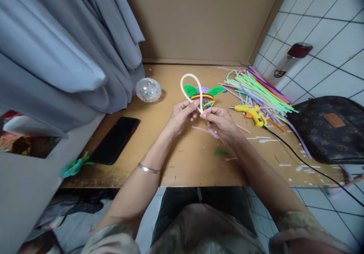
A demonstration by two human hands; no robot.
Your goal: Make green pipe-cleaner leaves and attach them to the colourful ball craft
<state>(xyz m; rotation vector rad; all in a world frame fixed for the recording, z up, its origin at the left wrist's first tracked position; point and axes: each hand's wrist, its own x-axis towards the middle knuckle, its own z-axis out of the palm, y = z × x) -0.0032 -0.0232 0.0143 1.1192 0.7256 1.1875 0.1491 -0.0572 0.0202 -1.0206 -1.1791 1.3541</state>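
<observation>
A white pipe cleaner [182,80] is bent into an upright loop, its two ends brought together between my hands. My left hand [182,114] pinches one side of it, and my right hand [220,120] pinches the other close by. Just behind the loop sits a colourful craft piece [203,96] with green leaf-like parts and red and yellow bands, partly hidden by the loop and fingers. A pink twisted strip [216,135] lies under my right hand. A short green piece [222,152] rests nearer the table's front edge.
Many coloured pipe cleaners [258,89] lie at the back right, beside a yellow glue gun [251,113] with a black cord. A dark bag [332,129] stands far right. At left are a clear plastic ball [148,90], a black phone [115,140] and a grey curtain [93,49].
</observation>
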